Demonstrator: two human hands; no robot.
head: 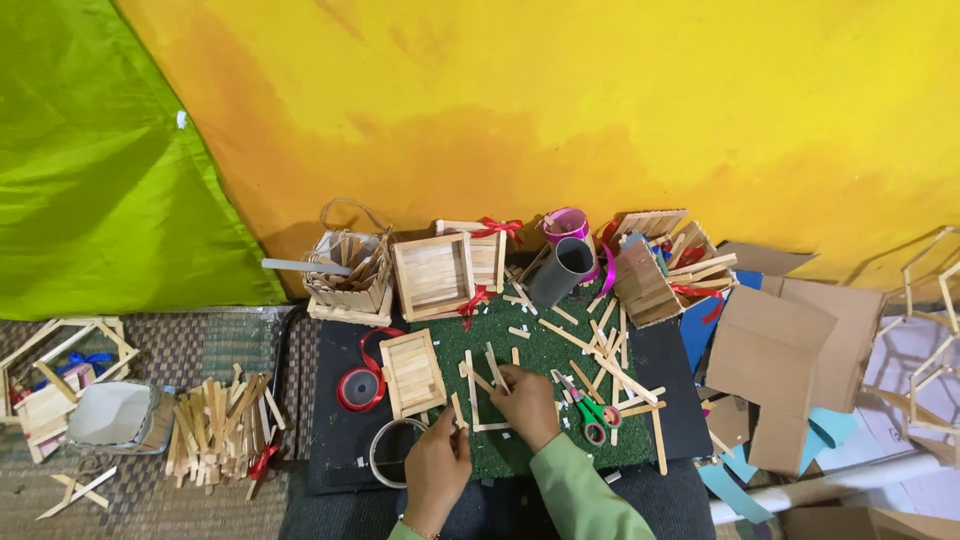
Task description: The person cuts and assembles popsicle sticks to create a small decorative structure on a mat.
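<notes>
two hands in my view, both low over the green mat [540,355]. my left hand [437,468] is pinched shut on one short stick [458,410] at the mat's near left edge. my right hand [527,405] rests just beside it on the mat, fingers curled around another stick [496,366] that stands up from its fingertips; the two hands are near each other but not touching.

one pair of scissors [590,412] with green and red handles lies just right of my right hand. loose sticks lie scattered on the mat, too many for me to count. one flat stick panel [412,373] lies left of the mat, with one red ribbon spool [360,389] beside it and one clear tape ring [390,450] nearer me.

along the back i count three stick boxes in a row: one basket [348,272], one open box [432,276] and one tipped box [648,283]. one grey tube [560,270] leans between them, a pink roll [566,224] behind it.

one heap of sticks [215,430] sits far left on the floor, and cardboard pieces [790,350] lie to the right.
</notes>
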